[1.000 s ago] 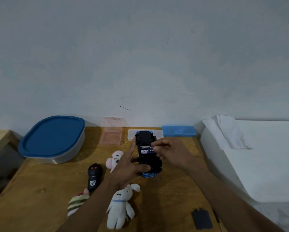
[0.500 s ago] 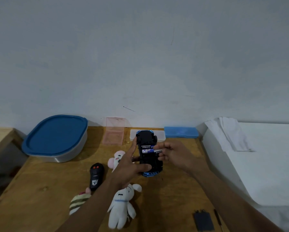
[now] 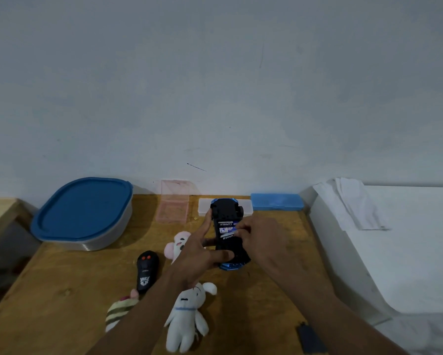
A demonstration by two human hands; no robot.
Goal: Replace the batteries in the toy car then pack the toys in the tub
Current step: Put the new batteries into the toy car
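Note:
The blue toy car [image 3: 228, 213] lies upside down above the wooden table [image 3: 61, 278], its black underside up and its battery bay open. My left hand [image 3: 202, 254] grips the car from the left, thumb across its near end. My right hand [image 3: 258, 239] has its fingertips on the batteries [image 3: 226, 229] in the bay. The grey tub [image 3: 87, 216] with a blue lid stands at the back left, lid on. A black remote [image 3: 146, 271], a pink plush [image 3: 176, 245], a white rabbit plush [image 3: 187, 316] and a striped plush [image 3: 119, 311] lie on the table.
A pink clear box [image 3: 174, 208], a white case [image 3: 205, 207] and a blue case [image 3: 276, 201] line the wall. A black battery cover [image 3: 311, 339] lies at the front right edge. A white surface with a cloth [image 3: 353, 203] borders the table's right side.
My right hand has moved back in over the battery bay, fingertips now down on the batteries. The left hand and the car have held still.

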